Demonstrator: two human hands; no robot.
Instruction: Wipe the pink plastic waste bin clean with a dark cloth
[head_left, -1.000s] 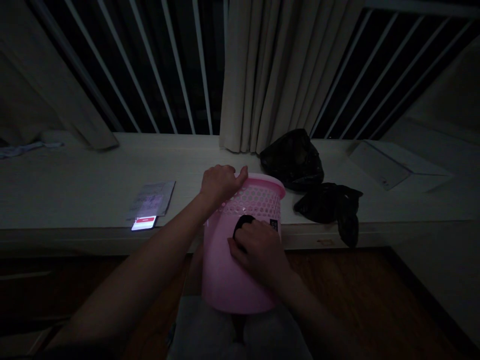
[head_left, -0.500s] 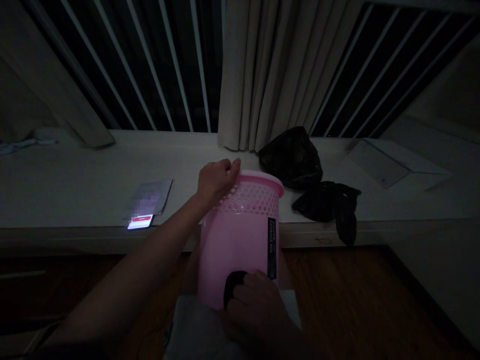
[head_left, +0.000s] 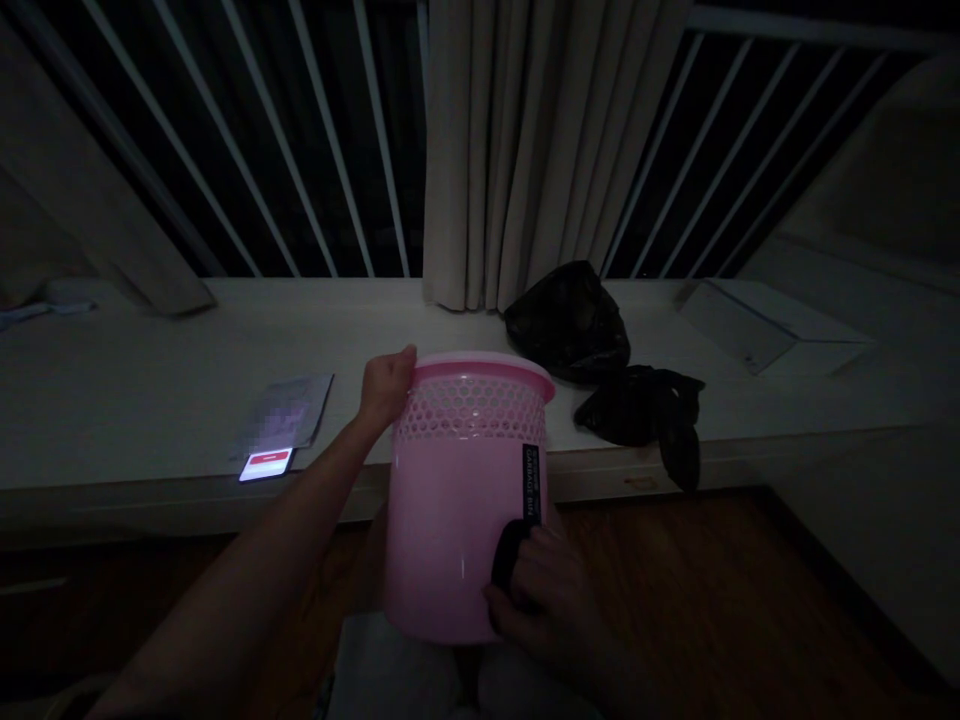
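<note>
A pink garbage bin [head_left: 450,530] with a honeycomb band below its rim stands upright in front of me, above my lap. My left hand [head_left: 388,383] grips the bin's rim at its upper left. Low on the bin's right side, my right hand [head_left: 544,590] is closed around a black object [head_left: 508,555], perhaps a cloth or sponge, pressed against the pink wall. Just above that hand is a dark label [head_left: 531,480] with white lettering. The inside of the bin is hidden from view.
On the white ledge [head_left: 187,380] lie a lit phone [head_left: 266,463] and papers [head_left: 304,410] at left. Black plastic bags [head_left: 570,322] sit right of centre, one hanging over the edge. A white box [head_left: 780,325] is farther right. Curtains [head_left: 517,150] and window bars stand behind.
The black object and my right hand have moved up and right across the bin. My left hand has shifted left along the rim, and the bin has turned slightly. The view has shifted a little.
</note>
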